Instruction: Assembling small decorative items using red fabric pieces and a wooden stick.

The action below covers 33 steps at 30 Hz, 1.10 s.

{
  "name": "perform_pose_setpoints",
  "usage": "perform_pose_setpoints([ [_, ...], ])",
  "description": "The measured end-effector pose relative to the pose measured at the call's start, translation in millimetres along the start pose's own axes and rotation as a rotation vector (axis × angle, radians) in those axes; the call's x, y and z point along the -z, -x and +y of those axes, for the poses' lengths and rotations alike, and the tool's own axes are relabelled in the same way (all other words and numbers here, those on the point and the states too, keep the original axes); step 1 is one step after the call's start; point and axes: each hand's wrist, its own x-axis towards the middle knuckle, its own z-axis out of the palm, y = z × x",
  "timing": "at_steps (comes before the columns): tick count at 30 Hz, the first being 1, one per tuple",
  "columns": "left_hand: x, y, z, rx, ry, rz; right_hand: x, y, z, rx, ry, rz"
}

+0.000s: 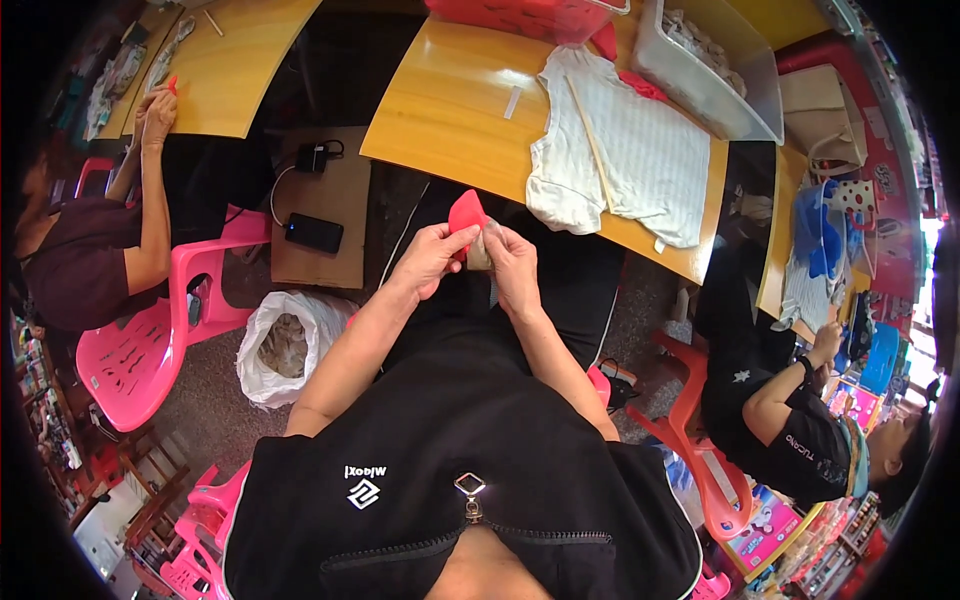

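Note:
Over my lap, near the front edge of the yellow table (pixel 440 110), both hands are at work on one small piece. My left hand (pixel 433 260) is closed on a bright red, pointed, petal-shaped piece (pixel 467 209), thumb across its lower part. Pressed close beside it, my right hand (pixel 512 268) pinches at the red piece's lower right side. Between the hands hangs a small beige piece (pixel 479 258); whether it is joined to the red one I cannot tell. On the table ahead lies a white striped shirt (pixel 640 140) with a thin wooden stick (pixel 590 140) across it.
A red bin (pixel 530 15) and a clear tub of pale pieces (pixel 710 70) stand at the back. Left of my legs is a white sack (pixel 290 345). A phone (pixel 315 232) lies on a brown board. People sit on both sides, one by a pink chair (pixel 185 310).

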Motion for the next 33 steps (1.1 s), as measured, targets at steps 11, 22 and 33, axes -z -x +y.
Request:
perform_pose_setpoints([
  [11,7.4,-0.9,-1.0,0.072,0.029,-0.069,0.0,3.5,-6.2,-0.026,0.117,0.017],
  [22,-10.1,25.2,-2.3,-0.490,-0.510,0.315,-1.8,4.7,-13.2,0.009,-0.007,0.075],
  [33,-16.4,30.5,-7.9,-0.818,-1.029,0.265,2.5,-0.5,-4.9,0.081,0.040,0.131],
])
